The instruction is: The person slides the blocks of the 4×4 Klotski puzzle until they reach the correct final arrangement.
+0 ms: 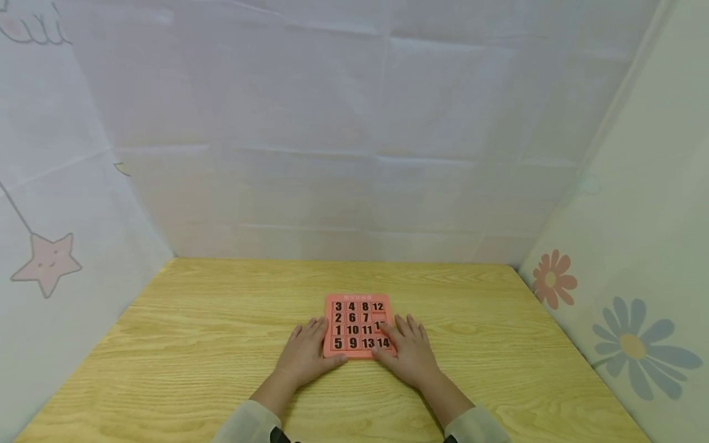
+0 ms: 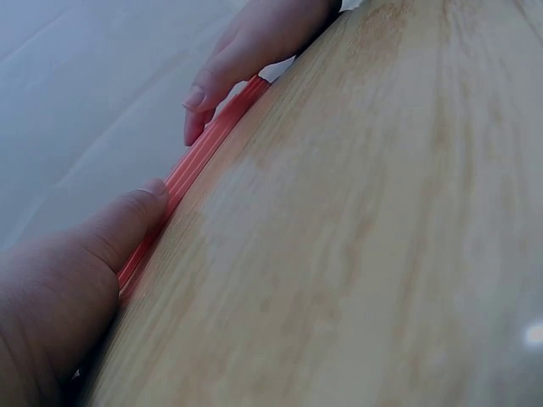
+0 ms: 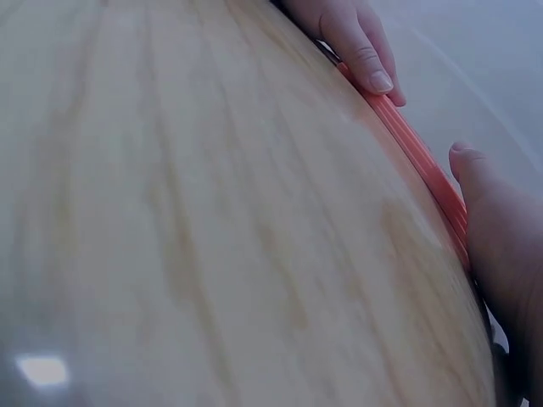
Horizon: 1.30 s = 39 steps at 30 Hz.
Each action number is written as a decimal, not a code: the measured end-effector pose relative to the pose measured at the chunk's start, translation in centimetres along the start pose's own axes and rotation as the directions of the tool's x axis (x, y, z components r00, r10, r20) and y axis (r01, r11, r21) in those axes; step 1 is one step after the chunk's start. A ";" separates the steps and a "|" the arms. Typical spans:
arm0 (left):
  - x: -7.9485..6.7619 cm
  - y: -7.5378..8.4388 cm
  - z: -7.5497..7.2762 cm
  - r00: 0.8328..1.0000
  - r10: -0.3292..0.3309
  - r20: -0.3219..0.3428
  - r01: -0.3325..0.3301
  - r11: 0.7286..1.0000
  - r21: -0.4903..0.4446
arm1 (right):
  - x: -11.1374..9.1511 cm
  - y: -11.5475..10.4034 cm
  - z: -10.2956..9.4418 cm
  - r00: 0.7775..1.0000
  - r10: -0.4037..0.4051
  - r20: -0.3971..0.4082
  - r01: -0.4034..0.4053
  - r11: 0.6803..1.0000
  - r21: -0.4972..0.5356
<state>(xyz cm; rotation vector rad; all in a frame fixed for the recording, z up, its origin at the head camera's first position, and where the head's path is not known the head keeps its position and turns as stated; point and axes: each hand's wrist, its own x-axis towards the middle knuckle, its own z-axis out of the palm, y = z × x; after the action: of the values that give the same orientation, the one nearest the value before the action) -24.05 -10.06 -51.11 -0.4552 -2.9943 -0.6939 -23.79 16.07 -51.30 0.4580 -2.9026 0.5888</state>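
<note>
A pink number slide puzzle (image 1: 357, 296) lies flat on the table, with black numbers on its square tiles. My left hand (image 1: 303, 354) holds its near left corner, fingers along the left side and thumb at the front edge. On the right side, my right hand (image 1: 412, 354) has its index fingertip on a partly covered tile in the right column. That tile sits a little higher than its row, with a gap above it and below the 12. The right thumb is over the near right corner; the other fingers extend past the right side.
The wooden table (image 1: 221, 307) reaches to a pale cloth backdrop (image 1: 354, 154) behind and on both sides. A printed star (image 1: 47, 264) is on the left cloth and printed flowers (image 1: 637, 347) are on the right one.
</note>
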 end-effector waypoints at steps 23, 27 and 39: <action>0.0 0.0 -0.1 1.000 0.003 0.003 -0.003 1.000 0.001 | -0.9 -0.2 -0.2 1.000 -0.010 -0.005 0.010 1.000 0.030; 0.0 0.0 -0.1 1.000 0.000 0.000 0.000 1.000 -0.001 | -0.2 -0.2 -0.3 1.000 0.021 0.004 -0.021 0.997 0.074; 0.2 0.0 0.2 1.000 0.001 -0.007 -0.001 1.000 -0.013 | 2.8 -0.1 -0.6 0.996 0.084 0.037 -0.086 0.995 0.051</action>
<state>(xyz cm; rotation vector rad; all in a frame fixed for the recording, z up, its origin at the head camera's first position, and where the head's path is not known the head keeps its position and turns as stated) -24.22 -9.91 -51.27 -0.4543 -2.9845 -0.7135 -26.34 15.46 -50.11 0.3556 -2.9587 0.6773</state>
